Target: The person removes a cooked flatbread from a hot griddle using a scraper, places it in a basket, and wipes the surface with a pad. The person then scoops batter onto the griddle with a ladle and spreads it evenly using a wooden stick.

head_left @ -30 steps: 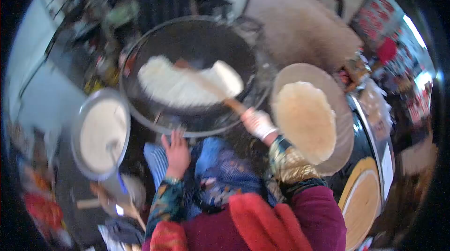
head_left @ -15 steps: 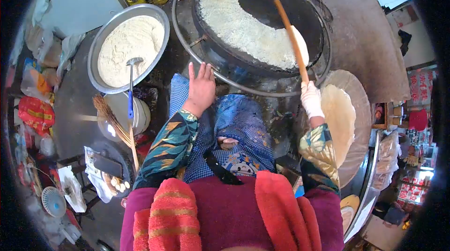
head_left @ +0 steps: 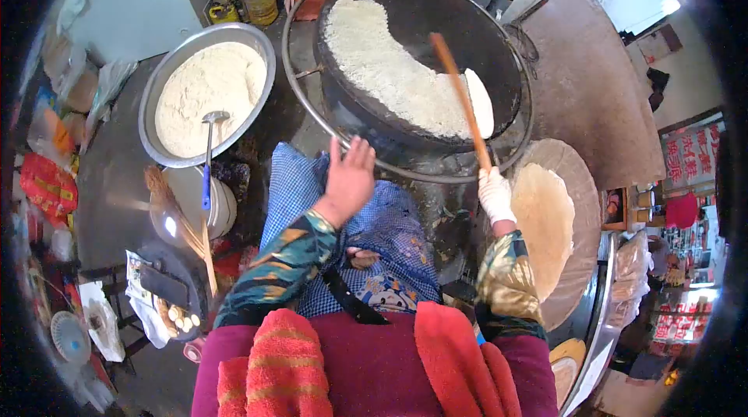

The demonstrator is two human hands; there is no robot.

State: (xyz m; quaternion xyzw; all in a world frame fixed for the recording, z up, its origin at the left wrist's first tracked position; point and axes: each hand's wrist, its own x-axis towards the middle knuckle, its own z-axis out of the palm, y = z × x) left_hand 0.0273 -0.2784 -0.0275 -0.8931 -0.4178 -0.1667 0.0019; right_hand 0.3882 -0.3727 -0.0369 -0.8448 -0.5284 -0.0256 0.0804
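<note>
My right hand [head_left: 496, 197], in a white glove, is closed around the lower end of a long wooden spreader [head_left: 461, 101]. The spreader slants over the right part of a round black griddle [head_left: 421, 8]. Pale batter [head_left: 389, 62] covers a curved band along the griddle's left and near side, ending in a thicker smooth lump [head_left: 479, 104] just right of the spreader. My left hand [head_left: 348, 181] is bare and open, its fingers stretched toward the metal ring [head_left: 292, 78] around the griddle; whether the fingertips touch it I cannot tell.
At left stands a metal basin [head_left: 146, 109] of batter with a blue-handled ladle [head_left: 207, 160] in it. Below are a white bucket [head_left: 224, 210] and a straw brush [head_left: 183, 218]. At right a thin round flatbread [head_left: 541, 230] lies on a round mat [head_left: 588, 206].
The view has shifted, so the griddle appears lower and further left. My right hand has moved left with the spreader, which leans slightly more leftward. My left hand's fingers are more spread.
</note>
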